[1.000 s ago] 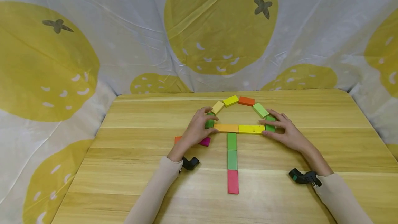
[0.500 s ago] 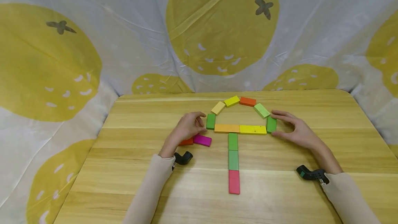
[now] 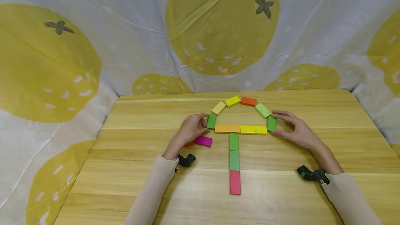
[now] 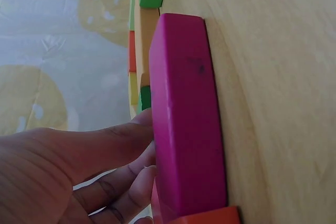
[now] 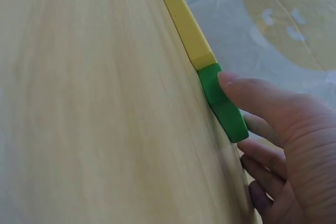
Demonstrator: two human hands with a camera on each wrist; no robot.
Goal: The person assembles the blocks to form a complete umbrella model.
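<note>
At the left end of an arch of coloured wooden blocks lies a green block [image 3: 211,122]. My left hand [image 3: 191,127] has its index finger and thumb at that block's two ends; in the left wrist view the thumb reaches past a magenta block [image 4: 184,114] to it. Opposite, my right hand [image 3: 297,129] pinches another green block [image 3: 272,124] between index finger and thumb. The right wrist view shows this thumb [image 5: 247,90] against the green block, beside the yellow bar. Between the two green blocks run an orange block [image 3: 227,128] and a yellow block [image 3: 253,130], end to end.
Above the bar curve a tan [image 3: 218,108], a yellow [image 3: 232,101], an orange-red [image 3: 248,101] and a light green block [image 3: 262,110]. A column with a red block [image 3: 235,182] at its foot extends below. The magenta block [image 3: 203,141] and a partly hidden orange-red one lie near the left wrist.
My left hand has drawn left off the arch, then come slightly back to the green block. The right hand has shifted right to the outer side of its green block.
</note>
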